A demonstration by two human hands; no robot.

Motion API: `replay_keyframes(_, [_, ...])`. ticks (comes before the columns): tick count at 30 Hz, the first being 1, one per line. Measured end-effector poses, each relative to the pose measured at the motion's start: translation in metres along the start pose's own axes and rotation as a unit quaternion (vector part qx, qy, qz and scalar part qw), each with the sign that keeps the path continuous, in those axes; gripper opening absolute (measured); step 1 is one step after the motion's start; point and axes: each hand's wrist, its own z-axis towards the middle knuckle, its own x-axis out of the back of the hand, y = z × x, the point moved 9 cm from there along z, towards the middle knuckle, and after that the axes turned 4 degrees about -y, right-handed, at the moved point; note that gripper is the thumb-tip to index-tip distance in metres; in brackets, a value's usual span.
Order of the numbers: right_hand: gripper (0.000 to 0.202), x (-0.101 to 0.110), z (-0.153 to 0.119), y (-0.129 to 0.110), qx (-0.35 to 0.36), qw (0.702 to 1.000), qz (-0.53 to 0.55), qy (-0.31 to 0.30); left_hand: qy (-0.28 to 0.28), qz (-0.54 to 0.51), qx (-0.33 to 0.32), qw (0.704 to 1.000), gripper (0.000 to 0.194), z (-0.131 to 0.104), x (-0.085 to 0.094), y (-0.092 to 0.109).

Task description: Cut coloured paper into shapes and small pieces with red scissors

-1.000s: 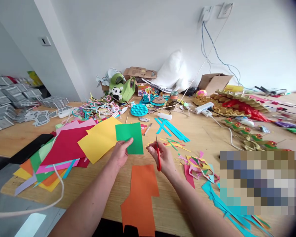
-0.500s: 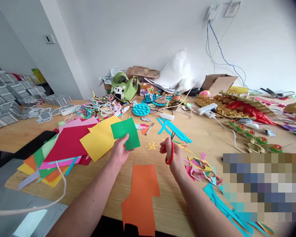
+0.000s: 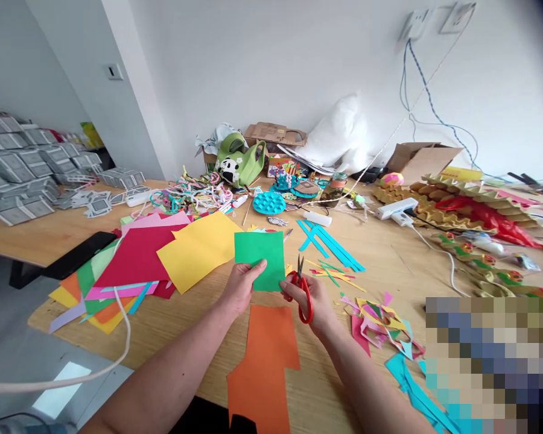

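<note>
A green paper square (image 3: 263,250) is pinched in my left hand (image 3: 242,283), thumb on its face, above the table. My right hand (image 3: 310,298) has its fingers in the handles of red-handled scissors (image 3: 304,289), their dark blades pointing up and away, and its fingertips touch the lower right corner of the green paper. Below both hands, an orange paper piece (image 3: 266,367) lies at the table's near edge. Yellow paper (image 3: 199,247) and red paper (image 3: 140,253) lie to the left of my left hand.
Blue paper strips (image 3: 332,247) lie beyond the scissors, with coloured scraps (image 3: 380,322) to the right. A white cable (image 3: 127,325) crosses the left side. A green bag (image 3: 239,163), a cardboard box (image 3: 423,160) and a white power strip (image 3: 396,208) stand farther back.
The green paper has turned more upright and come closer to my right hand, whose fingertips now touch its corner. The whole view has shifted slightly to the left.
</note>
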Motion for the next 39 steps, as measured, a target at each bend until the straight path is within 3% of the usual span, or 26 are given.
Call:
replay_keyframes(5, [0.035,0.004,0.000,0.001,0.000,1.000,0.015,0.014,-0.012,0.023,0.006,1.000,0.039,0.000,0.000,-0.002])
replay_keyframes(11, [0.030,0.006,0.002,0.006,0.002,1.000,-0.008,0.010,-0.037,0.059,-0.023,0.997,0.031,-0.002,-0.004,0.003])
replay_keyframes(17, [0.033,0.005,0.001,0.004,0.012,0.999,-0.034,0.002,-0.033,-0.009,-0.042,0.999,0.030,-0.003,-0.009,0.010])
replay_keyframes(25, [0.039,0.013,-0.002,-0.013,0.044,0.998,-0.020,0.030,-0.065,0.024,-0.029,0.997,0.023,-0.004,-0.011,0.005])
replay_keyframes(33, [0.055,0.002,-0.006,-0.009,0.006,0.998,-0.055,0.004,0.054,-0.084,-0.041,0.994,0.030,0.005,0.013,0.013])
replay_keyframes(39, [0.057,-0.011,-0.010,0.008,-0.075,0.983,-0.157,-0.054,0.049,-0.172,-0.026,0.984,0.028,0.009,0.018,0.015])
